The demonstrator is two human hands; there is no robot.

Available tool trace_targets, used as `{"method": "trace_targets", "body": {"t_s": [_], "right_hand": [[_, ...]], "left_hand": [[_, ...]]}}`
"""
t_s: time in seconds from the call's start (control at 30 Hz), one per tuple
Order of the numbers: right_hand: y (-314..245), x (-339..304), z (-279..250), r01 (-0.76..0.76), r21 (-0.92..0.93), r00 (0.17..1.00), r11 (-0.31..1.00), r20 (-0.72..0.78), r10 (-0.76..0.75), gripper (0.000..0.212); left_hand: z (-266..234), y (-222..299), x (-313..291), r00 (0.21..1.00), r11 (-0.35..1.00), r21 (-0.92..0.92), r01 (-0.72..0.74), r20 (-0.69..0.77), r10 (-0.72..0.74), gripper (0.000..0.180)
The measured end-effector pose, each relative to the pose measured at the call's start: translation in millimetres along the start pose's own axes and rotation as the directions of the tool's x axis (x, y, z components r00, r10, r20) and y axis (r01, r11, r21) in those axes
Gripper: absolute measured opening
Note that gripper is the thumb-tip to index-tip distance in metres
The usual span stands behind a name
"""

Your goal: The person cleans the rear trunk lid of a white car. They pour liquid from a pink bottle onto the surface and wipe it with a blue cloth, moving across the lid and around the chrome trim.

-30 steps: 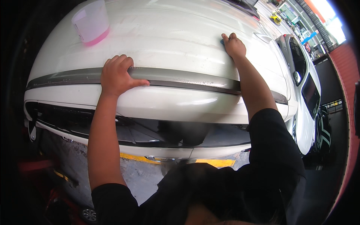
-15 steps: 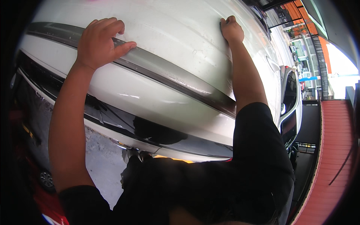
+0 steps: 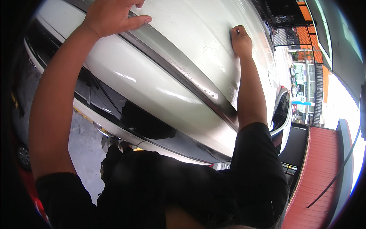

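Note:
A white car's wet roof (image 3: 183, 36) fills the upper middle, with a dark grey roof rail (image 3: 171, 63) running along its near side, beaded with water. My left hand (image 3: 110, 17) rests across the rail, thumb stretched out and apart from the bent fingers, holding nothing; the picture's upper edge cuts off part of it. Farther right, my right hand (image 3: 242, 42) is pressed to the roof, closed around a small dark bluish thing (image 3: 231, 33). Fingers hide most of that thing, so its kind does not show.
Below the rail are the car's dark side windows (image 3: 148, 124) and a door handle (image 3: 103, 129). Another white car (image 3: 281, 114) stands at the right, beside a red corrugated roof (image 3: 318, 168). A red car with a dark wheel (image 3: 23, 157) is at lower left.
The view has shifted, so the left hand appears higher, partly past the upper edge. The right hand stays on the roof, appearing slightly lower, and more of the bluish thing shows.

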State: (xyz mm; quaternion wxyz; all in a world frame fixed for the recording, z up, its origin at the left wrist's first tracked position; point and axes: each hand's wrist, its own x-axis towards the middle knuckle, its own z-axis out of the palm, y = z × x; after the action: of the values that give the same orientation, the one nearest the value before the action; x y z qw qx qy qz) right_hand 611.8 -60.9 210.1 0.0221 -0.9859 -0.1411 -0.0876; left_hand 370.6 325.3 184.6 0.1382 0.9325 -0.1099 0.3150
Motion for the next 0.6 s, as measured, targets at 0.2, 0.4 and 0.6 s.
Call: {"method": "trace_targets", "body": {"t_s": [0.2, 0.4, 0.6], "right_hand": [[-26, -31, 3, 0.254, -0.008, 0.967, 0.967, 0.027, -0.253, 0.025], [56, 3, -9, -0.05, -0.108, 0.998, 0.993, 0.039, 0.055, 0.025], [64, -22, -9, -0.115, 0.06, 0.993, 0.992, 0.013, 0.114, 0.024]], "left_hand": [[6, -7, -8, 0.994, 0.998, 0.047, 0.048, -0.098, -0.043, 0.036], [-1, 4, 10, 0.997, 0.996, -0.07, 0.058, -0.043, -0.061, 0.033], [15, -13, 4, 0.995, 0.999, -0.046, 0.011, -0.099, -0.016, 0.03]]}}
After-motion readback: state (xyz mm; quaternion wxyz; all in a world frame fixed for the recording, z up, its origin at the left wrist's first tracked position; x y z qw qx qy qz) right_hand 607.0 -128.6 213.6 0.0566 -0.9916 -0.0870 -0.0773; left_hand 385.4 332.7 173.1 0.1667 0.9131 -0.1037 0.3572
